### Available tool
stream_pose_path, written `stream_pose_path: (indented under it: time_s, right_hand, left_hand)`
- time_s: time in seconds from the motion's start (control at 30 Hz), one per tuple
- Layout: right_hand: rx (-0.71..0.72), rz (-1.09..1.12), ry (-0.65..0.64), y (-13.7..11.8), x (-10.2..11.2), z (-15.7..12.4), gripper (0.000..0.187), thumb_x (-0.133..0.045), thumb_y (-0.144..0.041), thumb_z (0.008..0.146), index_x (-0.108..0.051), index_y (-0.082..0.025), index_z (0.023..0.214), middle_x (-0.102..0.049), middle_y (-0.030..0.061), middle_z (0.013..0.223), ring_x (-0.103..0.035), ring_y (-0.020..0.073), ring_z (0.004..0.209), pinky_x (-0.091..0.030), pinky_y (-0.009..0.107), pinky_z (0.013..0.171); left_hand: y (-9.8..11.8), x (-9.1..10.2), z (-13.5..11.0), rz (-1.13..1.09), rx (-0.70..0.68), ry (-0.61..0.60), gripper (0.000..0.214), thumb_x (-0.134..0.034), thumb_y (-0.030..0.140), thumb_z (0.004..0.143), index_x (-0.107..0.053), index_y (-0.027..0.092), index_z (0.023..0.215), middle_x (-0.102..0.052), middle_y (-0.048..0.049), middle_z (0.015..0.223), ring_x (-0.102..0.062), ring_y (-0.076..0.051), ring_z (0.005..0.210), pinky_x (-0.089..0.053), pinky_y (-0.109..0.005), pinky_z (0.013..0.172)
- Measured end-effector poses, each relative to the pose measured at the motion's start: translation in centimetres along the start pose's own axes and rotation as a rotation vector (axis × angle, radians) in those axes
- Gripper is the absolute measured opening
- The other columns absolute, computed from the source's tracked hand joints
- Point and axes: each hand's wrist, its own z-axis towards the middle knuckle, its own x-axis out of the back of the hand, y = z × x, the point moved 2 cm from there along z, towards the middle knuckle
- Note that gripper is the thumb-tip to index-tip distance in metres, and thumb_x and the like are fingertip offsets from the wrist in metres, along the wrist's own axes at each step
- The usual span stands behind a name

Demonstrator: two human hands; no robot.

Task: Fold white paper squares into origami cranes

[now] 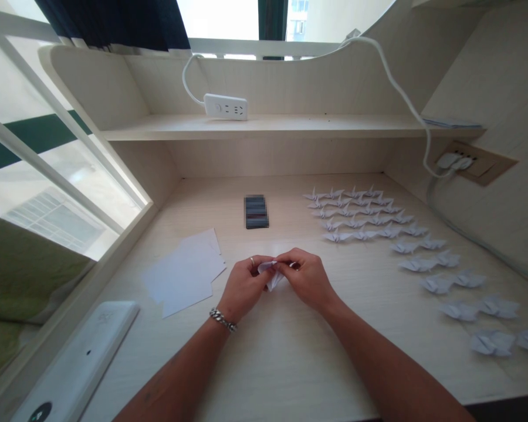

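Both my hands meet over the middle of the pale wooden desk (pixel 290 351). My left hand (pixel 242 287), with a ring and a chain bracelet, pinches one side of a small folded white paper piece (pixel 271 275). My right hand (pixel 305 278) pinches its other side. The paper is held just above the desk and is partly hidden by my fingers. A loose stack of white paper sheets (pixel 185 272) lies just left of my left hand.
Several finished white paper cranes (pixel 369 220) lie in rows at the right, trailing toward the front edge (pixel 493 343). A dark small block (pixel 256 211) sits behind my hands. A white device (pixel 79 363) lies front left. A power strip (pixel 226 106) rests on the shelf; a cable runs to a wall socket (pixel 455 161).
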Motion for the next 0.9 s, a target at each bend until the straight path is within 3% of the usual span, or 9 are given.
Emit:
stream_pose_path:
  time_s: [0.23, 0.5, 0.6, 0.77, 0.9]
  right_hand:
    - [0.117, 0.033, 0.013, -0.6, -0.2, -0.3, 0.008, -0.066, -0.019, 0.079, -0.073, -0.023, 0.079, -0.069, 0.0033, 0.079, -0.063, 0.0179, 0.075, -0.049, 0.028, 0.063]
    - [0.186, 0.099, -0.072, -1.4, 0.1, -0.4, 0.006, -0.066, -0.020, 0.079, -0.071, -0.023, 0.077, -0.068, 0.0047, 0.083, -0.062, 0.0185, 0.079, -0.049, 0.029, 0.064]
    - [0.137, 0.163, -0.081, -1.3, 0.2, -0.3, 0.004, -0.067, -0.024, 0.079, -0.069, -0.022, 0.077, -0.068, 0.0049, 0.085, -0.062, 0.0190, 0.080, -0.049, 0.029, 0.065]
    - [-0.039, 0.234, 0.028, -0.2, 0.4, 0.1, 0.014, -0.063, -0.032, 0.081, -0.069, -0.020, 0.085, -0.069, 0.0057, 0.087, -0.063, 0.0182, 0.078, -0.050, 0.028, 0.067]
    - [-0.113, 0.271, -0.053, 0.6, 0.1, 0.3, 0.017, -0.067, -0.030, 0.076, -0.070, -0.019, 0.089, -0.070, 0.0064, 0.090, -0.064, 0.0185, 0.078, -0.051, 0.029, 0.068]
  left_hand:
    - [0.3, 0.0, -0.1, 0.049, 0.012, -0.006, 0.023, -0.064, 0.034, 0.073, -0.071, 0.014, 0.083, -0.065, -0.0011, 0.061, -0.055, -0.012, 0.050, -0.044, -0.022, 0.048]
    - [0.4, 0.1, -0.3, 0.087, -0.031, 0.001, 0.023, -0.061, 0.030, 0.074, -0.073, 0.015, 0.086, -0.066, -0.0011, 0.062, -0.054, -0.011, 0.050, -0.043, -0.021, 0.048]
    - [0.5, 0.2, -0.2, 0.091, -0.047, 0.015, 0.022, -0.060, 0.024, 0.073, -0.074, 0.015, 0.087, -0.068, -0.0015, 0.065, -0.055, -0.011, 0.051, -0.044, -0.021, 0.048]
    - [0.6, 0.4, -0.1, 0.005, -0.007, 0.080, 0.028, -0.056, 0.014, 0.067, -0.074, 0.014, 0.089, -0.070, -0.0027, 0.073, -0.056, -0.010, 0.051, -0.047, -0.021, 0.050]
    - [0.4, 0.5, 0.0, -0.098, -0.049, 0.126, 0.027, -0.056, 0.012, 0.065, -0.072, 0.015, 0.087, -0.071, -0.0036, 0.083, -0.059, -0.011, 0.059, -0.050, -0.022, 0.052]
